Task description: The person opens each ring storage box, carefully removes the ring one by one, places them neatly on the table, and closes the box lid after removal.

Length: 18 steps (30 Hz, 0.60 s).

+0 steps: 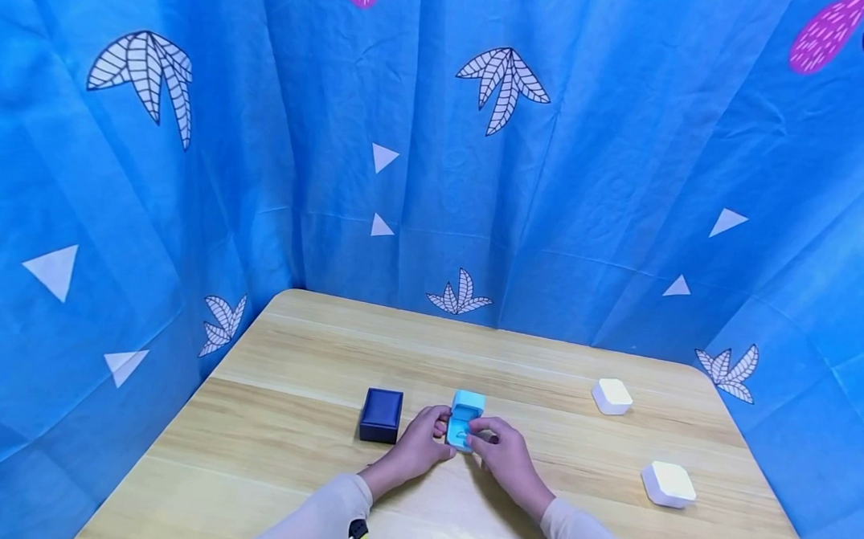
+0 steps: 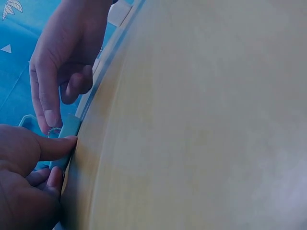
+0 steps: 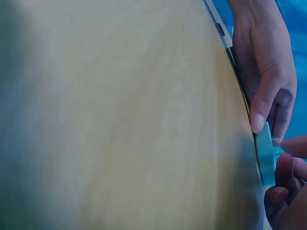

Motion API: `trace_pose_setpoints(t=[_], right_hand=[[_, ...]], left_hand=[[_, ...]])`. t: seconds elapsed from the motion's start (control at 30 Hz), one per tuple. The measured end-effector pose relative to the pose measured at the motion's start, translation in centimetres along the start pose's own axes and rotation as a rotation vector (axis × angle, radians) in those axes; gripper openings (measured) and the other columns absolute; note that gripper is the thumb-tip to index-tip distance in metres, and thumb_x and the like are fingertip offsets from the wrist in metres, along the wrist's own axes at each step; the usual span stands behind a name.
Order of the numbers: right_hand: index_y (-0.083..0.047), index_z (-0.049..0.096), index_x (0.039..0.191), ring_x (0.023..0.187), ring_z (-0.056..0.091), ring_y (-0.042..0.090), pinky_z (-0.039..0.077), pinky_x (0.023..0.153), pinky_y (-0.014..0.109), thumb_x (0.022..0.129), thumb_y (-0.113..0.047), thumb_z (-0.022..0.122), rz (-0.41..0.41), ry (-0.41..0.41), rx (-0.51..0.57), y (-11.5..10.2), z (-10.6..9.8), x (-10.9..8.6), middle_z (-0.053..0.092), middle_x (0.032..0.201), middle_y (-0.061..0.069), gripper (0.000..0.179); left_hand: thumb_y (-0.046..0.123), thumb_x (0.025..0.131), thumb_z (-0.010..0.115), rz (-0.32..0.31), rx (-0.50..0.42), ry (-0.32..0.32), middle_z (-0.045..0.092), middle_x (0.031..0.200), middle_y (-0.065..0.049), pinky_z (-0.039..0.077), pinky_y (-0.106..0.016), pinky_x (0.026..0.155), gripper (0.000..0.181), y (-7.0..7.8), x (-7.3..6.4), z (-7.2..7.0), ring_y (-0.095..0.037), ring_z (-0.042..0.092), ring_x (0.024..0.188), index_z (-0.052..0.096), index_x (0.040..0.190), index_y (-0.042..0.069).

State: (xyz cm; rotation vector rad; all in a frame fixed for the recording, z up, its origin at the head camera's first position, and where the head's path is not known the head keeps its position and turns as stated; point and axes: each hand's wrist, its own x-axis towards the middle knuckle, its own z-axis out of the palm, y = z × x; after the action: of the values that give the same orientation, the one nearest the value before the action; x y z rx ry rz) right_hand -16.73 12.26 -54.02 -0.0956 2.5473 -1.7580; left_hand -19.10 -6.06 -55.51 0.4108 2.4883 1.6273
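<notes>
A small light-blue ring box [image 1: 461, 431] stands on the table with its lid raised, in the middle of the head view. My left hand [image 1: 415, 446] grips its left side, the thumb on the front wall [image 3: 265, 155] in the right wrist view. At the slot, a thin ring [image 2: 53, 131] stands up from the box. My right hand [image 1: 505, 456] reaches in from the right and pinches the ring with its fingertips, which partly hide it. Left of the left hand sits a dark-blue box [image 1: 380, 416] with its lid down.
Two white rounded boxes, one farther back [image 1: 612, 396] and one nearer [image 1: 669, 484], stand on the right of the wooden table [image 1: 313, 345]. A blue patterned curtain [image 1: 596, 164] hangs behind the table and along both sides.
</notes>
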Motion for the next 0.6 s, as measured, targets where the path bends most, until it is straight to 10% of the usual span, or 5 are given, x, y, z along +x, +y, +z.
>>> trace_pose_setpoints(t=[0.6], right_hand=[[-0.005,0.074,0.099,0.052,0.050,0.007,0.043,0.046,0.021,0.089,-0.005,0.070,-0.036,0.000,-0.069,0.37,0.33,0.79,0.069,0.088,0.006,0.011]], left_hand=[[-0.006,0.077,0.079,-0.006,0.015,0.000,0.057,0.110,-0.009,0.051,-0.029,0.085,0.060,0.26,0.09,-0.07,-0.020,0.054,0.098,0.054,0.132,-0.005]])
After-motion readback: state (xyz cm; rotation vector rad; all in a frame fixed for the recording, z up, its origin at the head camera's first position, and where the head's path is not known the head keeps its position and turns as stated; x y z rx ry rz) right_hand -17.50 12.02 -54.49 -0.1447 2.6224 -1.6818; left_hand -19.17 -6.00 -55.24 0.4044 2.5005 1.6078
